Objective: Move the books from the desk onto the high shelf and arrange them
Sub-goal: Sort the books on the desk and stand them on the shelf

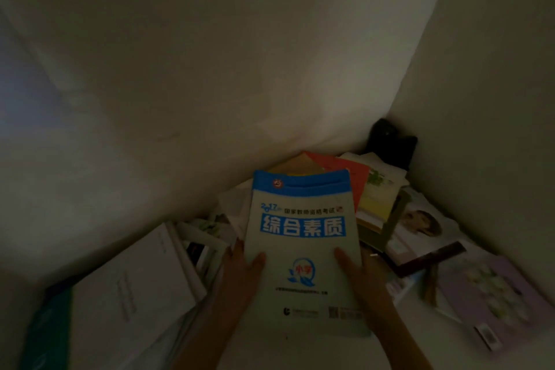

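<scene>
- Blue-and-white book is held face-up between both hands, lower half of the cover, over a messy pile in a dim corner where two walls meet.
- Left hand grips the left edge: thumb lies on the cover, fingers look tucked under.
- Right hand mirrors it on the right edge, thumb on top. Both hands are clamped on the same book.
- Handling, my read: large soft-cover workbook, moderate weight, flexes if held by one corner. Glossy cover, likely a bit slick. A two-edge grip near the bottom half is fine; the top end, far from the grip, is unsupported and may droop.
- There may be a second blue cover directly behind the top edge. I can't tell if that is one book or two stacked.
- Beyond the far end of the book: orange book, yellow-green book, and a dark object in the corner, unidentifiable.
- Right of the right hand: a magazine and a lilac book, loosely fanned.
- Left of the left hand: white books, blurred.
- Hard to see: fingers under the book are hidden, forearms are cut off at the bottom, low light and motion blur kill fine print, and the surface beneath the pile is not visible.
</scene>
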